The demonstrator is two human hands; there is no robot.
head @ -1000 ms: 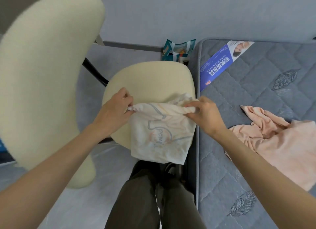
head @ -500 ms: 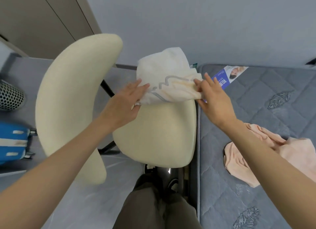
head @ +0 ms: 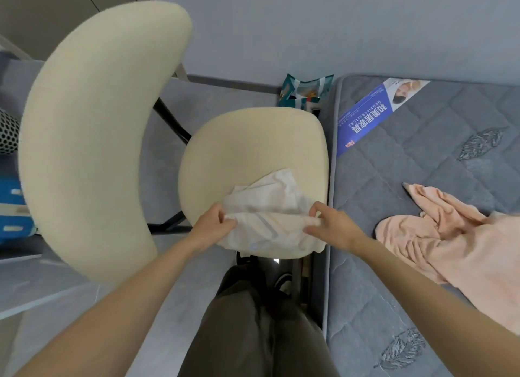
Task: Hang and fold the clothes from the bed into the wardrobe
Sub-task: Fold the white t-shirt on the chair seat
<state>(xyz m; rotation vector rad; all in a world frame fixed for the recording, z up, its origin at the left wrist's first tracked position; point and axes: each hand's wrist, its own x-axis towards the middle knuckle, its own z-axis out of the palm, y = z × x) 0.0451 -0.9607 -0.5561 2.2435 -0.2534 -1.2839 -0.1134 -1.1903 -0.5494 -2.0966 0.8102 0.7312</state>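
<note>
A white printed garment [head: 270, 216] lies bunched on the near edge of the cream chair seat [head: 253, 146]. My left hand [head: 213, 227] pinches its left side. My right hand [head: 329, 224] grips its right side, fingers curled into the cloth. A peach garment [head: 450, 236] lies spread on the grey quilted mattress [head: 422, 157] to the right, untouched.
The chair's cream backrest [head: 92, 129] curves up at the left. A teal bag [head: 304, 91] stands between chair and mattress by the wall. A blue object [head: 11, 208] and a perforated bin [head: 8, 134] sit at the far left. My legs [head: 253, 320] stand close to the seat.
The white garment, lifted up in the air half a second ago, has come back down onto the chair seat, both hands still holding its sides.
</note>
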